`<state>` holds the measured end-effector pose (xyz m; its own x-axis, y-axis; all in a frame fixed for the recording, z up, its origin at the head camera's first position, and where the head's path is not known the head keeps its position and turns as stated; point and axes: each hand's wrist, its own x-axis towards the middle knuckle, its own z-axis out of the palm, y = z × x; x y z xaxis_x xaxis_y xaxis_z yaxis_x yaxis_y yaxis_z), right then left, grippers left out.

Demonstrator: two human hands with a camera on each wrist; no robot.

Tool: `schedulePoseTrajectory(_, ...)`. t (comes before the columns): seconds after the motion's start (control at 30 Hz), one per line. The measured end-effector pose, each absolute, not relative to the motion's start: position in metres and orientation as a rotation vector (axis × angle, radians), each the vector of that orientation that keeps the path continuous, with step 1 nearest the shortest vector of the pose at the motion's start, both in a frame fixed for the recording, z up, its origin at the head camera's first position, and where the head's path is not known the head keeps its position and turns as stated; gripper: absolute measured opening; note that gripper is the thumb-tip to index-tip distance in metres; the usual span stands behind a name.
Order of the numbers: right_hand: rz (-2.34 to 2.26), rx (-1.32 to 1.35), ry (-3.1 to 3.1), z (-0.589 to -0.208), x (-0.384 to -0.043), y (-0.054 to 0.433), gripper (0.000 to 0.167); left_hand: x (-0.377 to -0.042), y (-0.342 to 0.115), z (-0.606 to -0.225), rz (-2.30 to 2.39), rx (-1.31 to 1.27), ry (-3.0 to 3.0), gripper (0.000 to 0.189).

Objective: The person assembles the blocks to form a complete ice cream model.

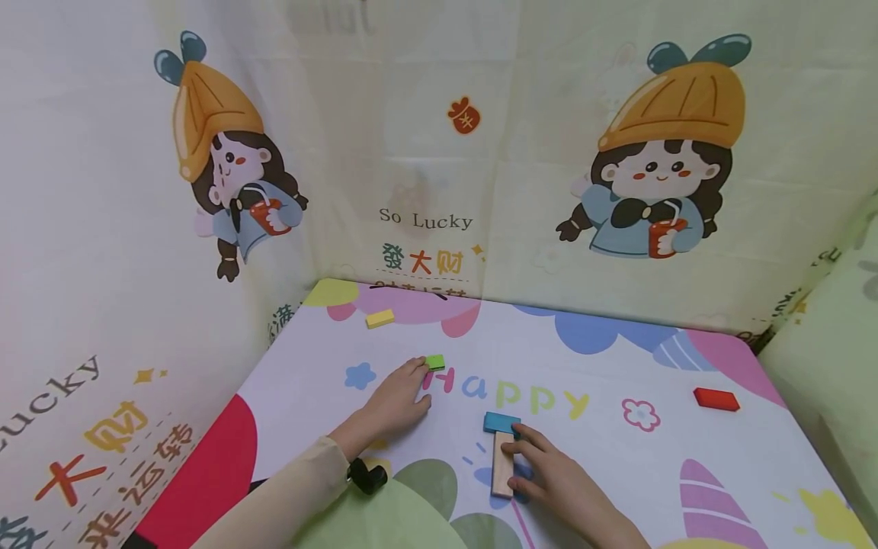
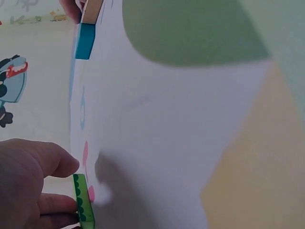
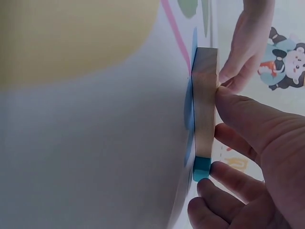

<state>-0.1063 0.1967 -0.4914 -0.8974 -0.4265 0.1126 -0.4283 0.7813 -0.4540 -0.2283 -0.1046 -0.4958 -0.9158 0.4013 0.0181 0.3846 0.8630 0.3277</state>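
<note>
In the head view, my left hand (image 1: 396, 393) reaches to a small green block (image 1: 435, 363) on the tabletop; its fingers touch the block, and the thumb stands apart from it. A plain wooden block (image 1: 503, 465) lies lengthwise, its far end against a blue block (image 1: 502, 422) set crosswise, so the two form a T. My right hand (image 1: 549, 473) rests at their right side, thumb and a finger touching the wooden block, another fingertip at the blue block's corner. The right wrist view shows these fingers along one side of the wooden block (image 3: 205, 105) without wrapping it.
A yellow block (image 1: 380, 319) lies at the far left of the table and a red block (image 1: 716, 399) at the right. The white tabletop (image 1: 583, 465) carries printed letters and shapes. Printed cloth (image 1: 411, 137) hangs behind and at both sides.
</note>
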Motion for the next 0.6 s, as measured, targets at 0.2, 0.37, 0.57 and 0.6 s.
schedulePoseTrajectory(0.2,0.766,0.719,-2.962,-0.493,-0.106,0.198,0.041,-0.229,-0.102,-0.498,0.488,0.616,2.988,0.061)
schedulePoseTrajectory(0.37,0.768,0.718,-2.966,-0.494,-0.105,0.198,0.041,-0.227,-0.098,-0.500,0.487,0.673,2.986,0.059)
schedulePoseTrajectory(0.57,0.788,0.702,-2.992,-0.494,-0.105,0.197,0.040,-0.224,-0.087,-0.500,0.494,0.742,2.972,0.058)
schedulePoseTrajectory(0.6,0.792,0.698,-2.997,-0.494,-0.105,0.197,0.040,-0.224,-0.085,-0.500,0.489,0.747,2.972,0.058)
